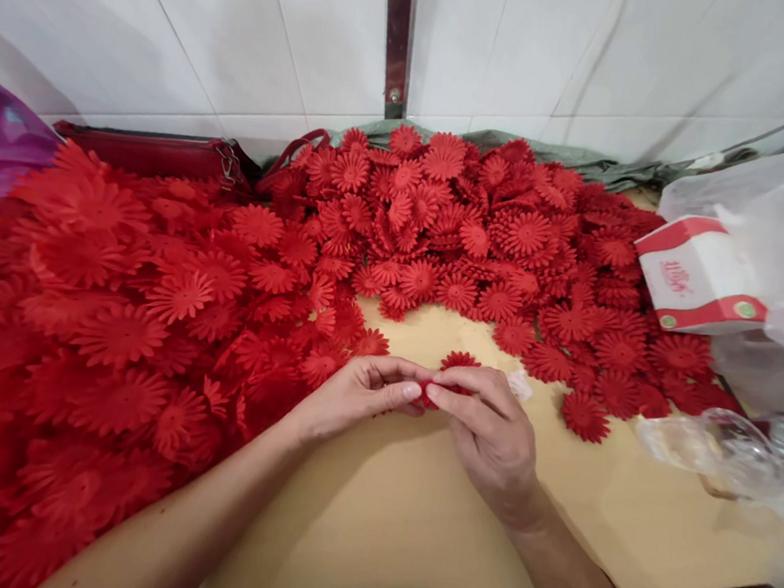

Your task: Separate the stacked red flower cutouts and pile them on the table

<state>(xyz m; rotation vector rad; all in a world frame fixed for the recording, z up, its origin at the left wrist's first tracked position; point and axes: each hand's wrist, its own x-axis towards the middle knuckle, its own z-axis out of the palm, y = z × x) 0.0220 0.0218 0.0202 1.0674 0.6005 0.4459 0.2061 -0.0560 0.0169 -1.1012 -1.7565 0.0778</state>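
Red flower (459,361) (probably one) between hands (422,401)

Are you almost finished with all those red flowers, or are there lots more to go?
One red flower is in hand now, pinched between the left hand and right hand over the tan table. Which pieces are already done cannot be told: the big-flower heap on the left and the small-flower heap at the back both look alike. With heaps that large, much may remain.
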